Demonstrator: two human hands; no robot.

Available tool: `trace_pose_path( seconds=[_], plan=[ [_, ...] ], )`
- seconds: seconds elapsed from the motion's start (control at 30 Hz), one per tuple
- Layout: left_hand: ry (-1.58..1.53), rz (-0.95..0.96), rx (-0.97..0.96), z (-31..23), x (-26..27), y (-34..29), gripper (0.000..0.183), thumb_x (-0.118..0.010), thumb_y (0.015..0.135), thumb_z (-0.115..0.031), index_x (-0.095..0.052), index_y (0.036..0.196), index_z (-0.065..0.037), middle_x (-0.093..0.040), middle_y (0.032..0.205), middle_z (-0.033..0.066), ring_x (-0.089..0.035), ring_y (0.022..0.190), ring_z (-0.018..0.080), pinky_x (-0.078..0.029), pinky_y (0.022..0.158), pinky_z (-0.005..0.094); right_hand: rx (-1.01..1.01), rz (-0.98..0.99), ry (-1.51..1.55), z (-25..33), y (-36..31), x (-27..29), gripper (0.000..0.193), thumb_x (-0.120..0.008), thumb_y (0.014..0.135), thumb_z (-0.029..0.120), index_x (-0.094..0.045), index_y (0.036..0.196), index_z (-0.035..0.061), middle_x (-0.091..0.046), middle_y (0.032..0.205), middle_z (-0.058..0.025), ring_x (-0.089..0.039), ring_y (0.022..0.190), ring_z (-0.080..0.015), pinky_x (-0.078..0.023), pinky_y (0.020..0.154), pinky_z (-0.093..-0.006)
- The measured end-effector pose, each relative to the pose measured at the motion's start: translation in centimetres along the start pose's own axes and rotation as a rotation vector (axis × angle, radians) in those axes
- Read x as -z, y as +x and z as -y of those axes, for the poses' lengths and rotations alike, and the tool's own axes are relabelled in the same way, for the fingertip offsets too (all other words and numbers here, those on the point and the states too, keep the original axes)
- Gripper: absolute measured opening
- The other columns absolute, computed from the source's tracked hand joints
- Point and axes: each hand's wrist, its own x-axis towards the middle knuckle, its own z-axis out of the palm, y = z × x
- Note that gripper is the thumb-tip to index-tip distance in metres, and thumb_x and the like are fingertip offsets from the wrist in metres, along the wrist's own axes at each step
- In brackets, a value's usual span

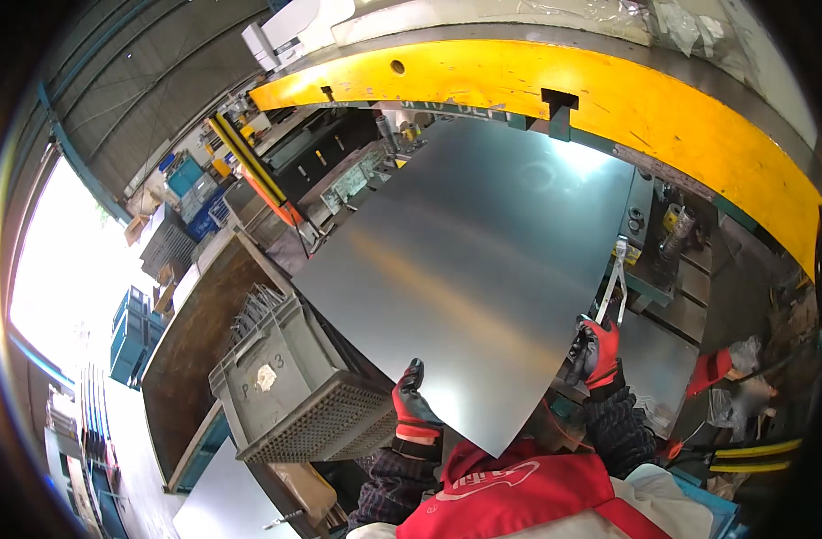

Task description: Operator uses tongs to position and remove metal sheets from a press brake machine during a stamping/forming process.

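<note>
A large grey metal sheet (483,242) stretches from just before my body to beneath a yellow press beam. My left hand (415,409), in a red and black glove, grips the sheet's near left edge, thumb on top and fingers hidden below. Beside the right edge, my right hand (598,352), gloved the same way, is closed around the lower end of silver metal tongs (614,287). The tongs point away from me, their tip next to the sheet's edge. Whether the right fingers also touch the sheet I cannot tell.
The yellow press beam (483,72) spans the far side above the sheet. A grey plastic crate (294,377) stands tilted at the left, by a large brown-walled bin (182,377). Another metal sheet (658,364) lies lower right. A yellow-and-black post (249,166) rises at far left.
</note>
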Motion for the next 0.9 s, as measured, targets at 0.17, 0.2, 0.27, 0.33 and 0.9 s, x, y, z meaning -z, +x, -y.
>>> trace_pose_path(
  seconds=[0.17, 0.2, 0.27, 0.33, 0.9],
  plan=[
    [0.102, -0.009, 0.052, -1.1, -3.4, -2.6, 0.026, -0.047, 0.071, -0.016, -0.055, 0.091, -0.001, -0.053, 0.095, 0.0072, -0.049, 0.09, 0.019, -0.037, 0.084, 0.0354, 0.011, 0.051, -0.025, 0.7, -0.8, 0.9, 0.009, -0.049, 0.076, 0.011, -0.045, 0.068, 0.0078, -0.041, 0.05, 0.0003, -0.042, 0.036, -0.0107, -0.034, 0.033, -0.0229],
    [0.031, 0.044, 0.069, -1.1, -2.6, -2.2, 0.027, -0.048, 0.071, -0.017, -0.054, 0.092, -0.001, -0.053, 0.095, 0.0067, -0.048, 0.091, 0.0189, -0.037, 0.083, 0.0358, 0.054, -0.006, -0.058, 0.4, -1.0, 1.4, 0.005, -0.049, 0.077, 0.012, -0.047, 0.076, 0.0068, -0.044, 0.052, -0.0008, -0.042, 0.035, -0.0104, -0.034, 0.033, -0.0232],
    [-0.058, 0.131, 0.182, -1.6, -2.5, -1.5, 0.026, -0.048, 0.072, -0.018, -0.054, 0.091, -0.001, -0.053, 0.092, 0.006, -0.049, 0.089, 0.0194, -0.038, 0.081, 0.0363, 0.15, -0.08, -0.123, 0.4, -2.6, 1.3, 0.016, -0.048, 0.078, 0.013, -0.049, 0.092, 0.0057, -0.05, 0.057, -0.0035, -0.041, 0.035, -0.0101, -0.035, 0.033, -0.0237],
    [-0.061, 0.207, 0.233, -2.4, -3.4, -2.2, 0.025, -0.048, 0.073, -0.019, -0.054, 0.09, -0.002, -0.054, 0.09, 0.0062, -0.049, 0.088, 0.0197, -0.039, 0.079, 0.036, 0.205, -0.133, -0.222, 0.3, -6.0, 0.6, 0.029, -0.047, 0.079, 0.014, -0.047, 0.107, 0.006, -0.056, 0.066, -0.0076, -0.041, 0.036, -0.01, -0.036, 0.033, -0.0243],
    [-0.08, 0.341, 0.276, -3.2, -3.9, -3.2, 0.029, -0.043, 0.078, -0.023, -0.05, 0.095, 0.0, -0.054, 0.091, 0.0096, -0.051, 0.083, 0.0225, -0.041, 0.074, 0.0333, -0.154, -0.347, -0.057, -8.3, -14.7, 11.8, 0.019, -0.053, 0.073, 0.01, -0.053, 0.091, 0.0036, -0.057, 0.066, -0.0105, -0.053, 0.043, -0.0197, -0.043, 0.034, -0.0281]
  ],
)
